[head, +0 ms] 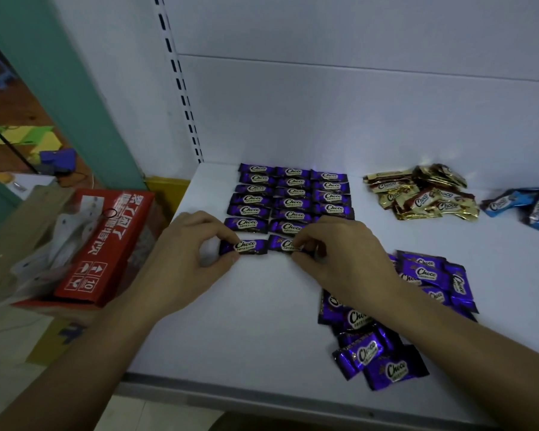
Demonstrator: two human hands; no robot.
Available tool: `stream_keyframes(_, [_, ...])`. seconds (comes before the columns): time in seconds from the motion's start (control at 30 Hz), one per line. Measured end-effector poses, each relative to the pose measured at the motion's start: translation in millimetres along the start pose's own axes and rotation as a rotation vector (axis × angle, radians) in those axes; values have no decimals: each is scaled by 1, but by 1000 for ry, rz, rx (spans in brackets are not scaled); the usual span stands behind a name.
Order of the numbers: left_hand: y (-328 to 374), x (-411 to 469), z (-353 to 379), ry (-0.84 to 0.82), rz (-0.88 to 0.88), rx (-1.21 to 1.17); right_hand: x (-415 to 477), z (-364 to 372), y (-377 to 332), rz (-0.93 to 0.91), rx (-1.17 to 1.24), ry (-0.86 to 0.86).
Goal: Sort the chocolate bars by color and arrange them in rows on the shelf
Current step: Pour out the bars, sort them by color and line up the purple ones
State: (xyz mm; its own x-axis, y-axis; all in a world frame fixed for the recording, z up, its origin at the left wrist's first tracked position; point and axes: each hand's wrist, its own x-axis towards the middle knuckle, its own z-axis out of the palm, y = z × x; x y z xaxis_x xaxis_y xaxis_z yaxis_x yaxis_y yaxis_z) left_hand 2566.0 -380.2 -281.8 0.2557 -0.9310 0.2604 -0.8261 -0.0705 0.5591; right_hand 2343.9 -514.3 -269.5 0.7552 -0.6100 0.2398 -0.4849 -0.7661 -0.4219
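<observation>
White metal shelf (262,321) fills the head view, backed by a white panel with a slotted upright. Neat rows of purple-wrapped chocolate bars (293,194) lie in three columns near the back. The left hand (187,256) pinches one purple bar (245,246) at the front of the left column; the right hand (339,259) pinches a second purple bar (285,244) beside it, both bars resting on the shelf. A loose purple pile (417,306) sits to the right under the forearm, a gold-wrapped pile (423,194) and blue-wrapped bars (523,206) farther back. An open red cardboard box (106,244) holding white packing stands off the left edge. Bare shelf lies open in front.
</observation>
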Motion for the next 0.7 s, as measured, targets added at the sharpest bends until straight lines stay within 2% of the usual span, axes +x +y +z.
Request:
stream_keyframes(0.37, [-2, 5, 3, 52, -64, -30, 4, 1, 3, 17, 16, 24])
stream_keyframes(0.7, [-3, 7, 4, 31, -94, -36, 6, 2, 6, 19, 36, 1])
